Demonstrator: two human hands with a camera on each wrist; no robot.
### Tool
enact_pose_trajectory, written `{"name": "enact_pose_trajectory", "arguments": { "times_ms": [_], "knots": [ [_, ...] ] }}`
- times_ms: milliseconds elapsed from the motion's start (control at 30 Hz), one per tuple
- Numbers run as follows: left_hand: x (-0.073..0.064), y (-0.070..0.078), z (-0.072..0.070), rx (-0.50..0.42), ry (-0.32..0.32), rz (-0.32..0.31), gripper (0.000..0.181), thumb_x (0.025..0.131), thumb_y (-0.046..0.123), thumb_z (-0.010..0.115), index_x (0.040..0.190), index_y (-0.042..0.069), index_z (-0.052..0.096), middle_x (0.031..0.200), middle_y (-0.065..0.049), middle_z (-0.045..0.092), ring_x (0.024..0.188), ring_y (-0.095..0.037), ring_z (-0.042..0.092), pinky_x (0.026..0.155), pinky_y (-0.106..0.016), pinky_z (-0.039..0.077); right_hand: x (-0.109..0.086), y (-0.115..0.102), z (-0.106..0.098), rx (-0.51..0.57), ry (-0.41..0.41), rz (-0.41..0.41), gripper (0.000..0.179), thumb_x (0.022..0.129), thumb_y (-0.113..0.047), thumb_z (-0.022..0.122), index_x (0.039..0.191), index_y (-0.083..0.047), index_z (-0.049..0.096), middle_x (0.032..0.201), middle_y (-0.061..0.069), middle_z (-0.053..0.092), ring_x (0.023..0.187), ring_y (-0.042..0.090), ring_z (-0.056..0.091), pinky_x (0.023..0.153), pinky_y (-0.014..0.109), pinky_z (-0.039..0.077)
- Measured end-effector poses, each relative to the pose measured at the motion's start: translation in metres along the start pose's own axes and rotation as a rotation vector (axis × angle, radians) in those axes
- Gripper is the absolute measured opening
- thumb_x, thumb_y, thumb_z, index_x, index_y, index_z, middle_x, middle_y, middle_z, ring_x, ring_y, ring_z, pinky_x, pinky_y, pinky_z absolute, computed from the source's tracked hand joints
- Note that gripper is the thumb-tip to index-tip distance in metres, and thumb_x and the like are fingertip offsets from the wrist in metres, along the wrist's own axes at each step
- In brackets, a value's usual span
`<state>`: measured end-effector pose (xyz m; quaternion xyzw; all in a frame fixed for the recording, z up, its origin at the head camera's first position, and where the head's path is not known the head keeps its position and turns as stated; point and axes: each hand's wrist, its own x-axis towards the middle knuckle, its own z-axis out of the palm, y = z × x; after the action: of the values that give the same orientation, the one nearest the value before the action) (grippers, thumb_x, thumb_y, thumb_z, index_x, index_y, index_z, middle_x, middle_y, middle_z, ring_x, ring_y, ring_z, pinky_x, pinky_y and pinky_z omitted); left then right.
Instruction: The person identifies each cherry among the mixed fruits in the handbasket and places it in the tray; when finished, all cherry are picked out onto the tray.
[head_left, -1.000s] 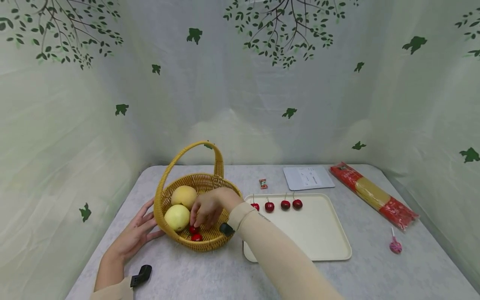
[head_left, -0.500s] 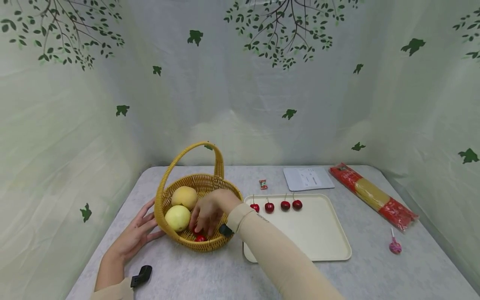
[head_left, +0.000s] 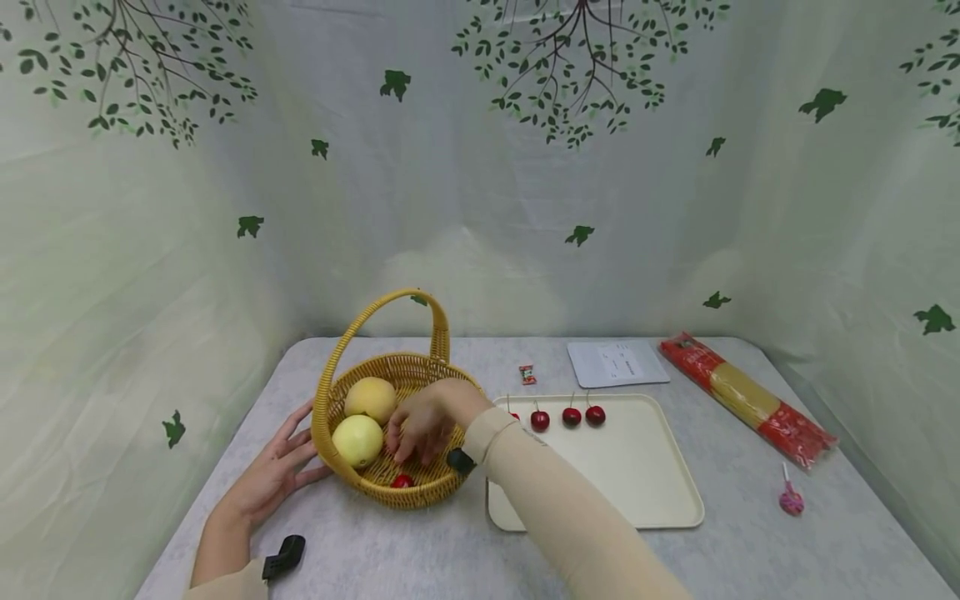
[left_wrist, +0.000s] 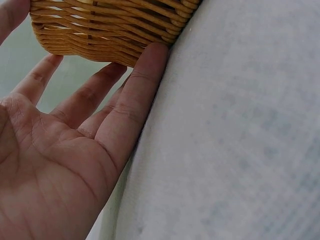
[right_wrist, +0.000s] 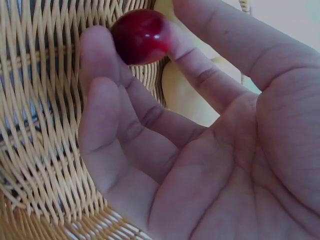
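A wicker basket [head_left: 390,497] with a tall handle stands on the left of the table. My left hand [head_left: 264,479] rests its outstretched fingers against the basket's left outer side, and the left wrist view shows the fingertips touching the weave [left_wrist: 115,30]. Inside the basket is my right hand [head_left: 427,421], fingers curled. In the right wrist view a shiny red cherry [right_wrist: 141,37] sits between its fingertips; from the head it is hidden. Another cherry [head_left: 402,481] lies at the basket's front. Two pale yellow round fruits [head_left: 371,400] are on the left inside.
Right of the basket lies a cream tray [head_left: 600,492] with several stemmed cherries [head_left: 572,417] along its far edge. Behind it are a small wrapped candy [head_left: 527,374] and a white card [head_left: 618,364]. A long red packet [head_left: 750,400] and a lollipop [head_left: 791,500] lie farther right.
My right hand has taken up one cherry and lifted slightly back from the basket's front, uncovering the other cherry. The left hand stays against the basket.
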<state>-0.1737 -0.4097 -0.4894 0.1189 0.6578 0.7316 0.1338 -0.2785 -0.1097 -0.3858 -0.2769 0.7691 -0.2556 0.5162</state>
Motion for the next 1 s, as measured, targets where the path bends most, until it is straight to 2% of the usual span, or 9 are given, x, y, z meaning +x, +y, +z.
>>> {"name": "enact_pose_trajectory", "arguments": {
  "times_ms": [167, 267, 400, 500, 633, 733, 867, 1000],
  "knots": [
    [0.0, -0.001, 0.001, 0.003, 0.002, -0.004, 0.071, 0.116, 0.01, 0.044, 0.173, 0.035, 0.009, 0.149, 0.018, 0.057, 0.131, 0.001, 0.062, 0.102, -0.034, 0.061, -0.006, 0.004, -0.003, -0.002, 0.035, 0.006, 0.007, 0.107, -0.017, 0.069, 0.11, -0.014, 0.064, 0.088, 0.003, 0.063, 0.077, 0.017, 0.065, 0.071, 0.03, 0.052],
    [0.0, -0.001, 0.001, 0.003, 0.009, -0.006, 0.071, 0.116, 0.01, 0.044, 0.173, 0.034, 0.009, 0.148, 0.018, 0.057, 0.13, 0.001, 0.063, 0.102, -0.033, 0.061, -0.01, 0.006, -0.006, -0.02, 0.058, -0.01, 0.006, 0.107, -0.014, 0.067, 0.109, -0.012, 0.061, 0.087, 0.003, 0.061, 0.076, 0.017, 0.064, 0.072, 0.031, 0.053],
    [0.0, 0.0, 0.001, 0.005, 0.015, -0.01, 0.071, 0.116, 0.01, 0.044, 0.173, 0.035, 0.009, 0.147, 0.019, 0.057, 0.13, 0.001, 0.063, 0.102, -0.034, 0.061, -0.016, 0.008, -0.009, -0.032, 0.101, -0.036, 0.017, 0.107, -0.013, 0.064, 0.122, -0.006, 0.063, 0.093, 0.004, 0.062, 0.081, 0.019, 0.066, 0.084, 0.038, 0.061],
    [0.0, 0.0, 0.001, 0.006, 0.016, -0.013, 0.072, 0.116, 0.01, 0.044, 0.173, 0.035, 0.008, 0.147, 0.019, 0.057, 0.13, 0.001, 0.063, 0.102, -0.034, 0.061, -0.021, 0.01, -0.013, -0.021, 0.128, -0.051, 0.028, 0.107, -0.011, 0.063, 0.134, -0.002, 0.064, 0.099, 0.005, 0.064, 0.088, 0.022, 0.069, 0.097, 0.044, 0.063],
    [0.001, 0.0, 0.001, 0.004, 0.014, -0.008, 0.071, 0.116, 0.01, 0.044, 0.173, 0.036, 0.009, 0.147, 0.019, 0.057, 0.13, 0.002, 0.063, 0.102, -0.033, 0.061, -0.028, 0.016, -0.018, -0.052, 0.161, -0.086, 0.025, 0.107, -0.013, 0.066, 0.129, -0.003, 0.069, 0.1, 0.008, 0.071, 0.096, 0.028, 0.076, 0.103, 0.05, 0.061],
    [0.001, 0.0, 0.001, 0.004, 0.01, -0.004, 0.071, 0.116, 0.01, 0.044, 0.173, 0.036, 0.01, 0.147, 0.019, 0.058, 0.13, 0.002, 0.063, 0.102, -0.033, 0.061, -0.034, 0.02, -0.023, -0.107, 0.194, -0.138, 0.017, 0.106, -0.018, 0.07, 0.119, -0.007, 0.071, 0.1, 0.01, 0.074, 0.102, 0.032, 0.079, 0.099, 0.05, 0.063],
    [0.0, 0.0, 0.002, 0.012, 0.013, -0.007, 0.072, 0.116, 0.01, 0.044, 0.173, 0.036, 0.009, 0.147, 0.019, 0.057, 0.13, 0.002, 0.063, 0.102, -0.033, 0.061, -0.045, 0.024, -0.027, -0.151, 0.234, -0.194, 0.013, 0.106, -0.021, 0.071, 0.113, -0.01, 0.071, 0.098, 0.005, 0.071, 0.104, 0.035, 0.078, 0.094, 0.048, 0.064],
    [-0.001, 0.0, 0.003, 0.01, 0.014, -0.011, 0.072, 0.116, 0.01, 0.044, 0.173, 0.037, 0.009, 0.147, 0.02, 0.058, 0.13, 0.002, 0.063, 0.101, -0.033, 0.061, -0.054, 0.03, -0.031, -0.184, 0.263, -0.231, 0.014, 0.104, -0.023, 0.074, 0.111, -0.013, 0.07, 0.093, 0.0, 0.068, 0.094, 0.032, 0.075, 0.088, 0.045, 0.063]
  ]
}}
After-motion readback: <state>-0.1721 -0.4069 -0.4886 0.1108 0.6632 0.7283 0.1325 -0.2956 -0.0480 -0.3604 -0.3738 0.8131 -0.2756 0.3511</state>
